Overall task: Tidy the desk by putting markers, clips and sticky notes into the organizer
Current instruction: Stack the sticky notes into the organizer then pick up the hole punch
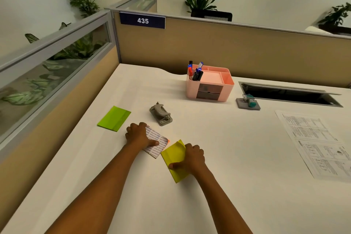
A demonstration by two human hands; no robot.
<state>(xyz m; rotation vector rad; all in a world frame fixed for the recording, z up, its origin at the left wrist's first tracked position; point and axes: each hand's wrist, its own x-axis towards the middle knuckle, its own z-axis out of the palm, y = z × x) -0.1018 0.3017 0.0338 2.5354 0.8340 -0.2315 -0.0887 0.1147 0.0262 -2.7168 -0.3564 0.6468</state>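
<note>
My left hand (pixel 137 135) grips a sticky-note pad lying face down (pixel 158 143), white backing with print and an orange edge, on the white desk. Just right of it, my right hand (pixel 191 158) pinches a yellow-green sticky-note pad (pixel 174 159), thumb on top. Another bright green pad (pixel 114 118) lies apart to the left. The pink organizer (pixel 209 86) stands at the back of the desk, with several markers (pixel 195 71) upright in its left compartment and two small drawers in front.
A grey hole punch (pixel 161 115) sits between my hands and the organizer. A small grey stamp-like tool (pixel 247 102) lies beside a cable slot (pixel 290 94). Printed sheets (pixel 315 142) lie at the right. Beige partitions (pixel 190 43) wall the desk's back and left.
</note>
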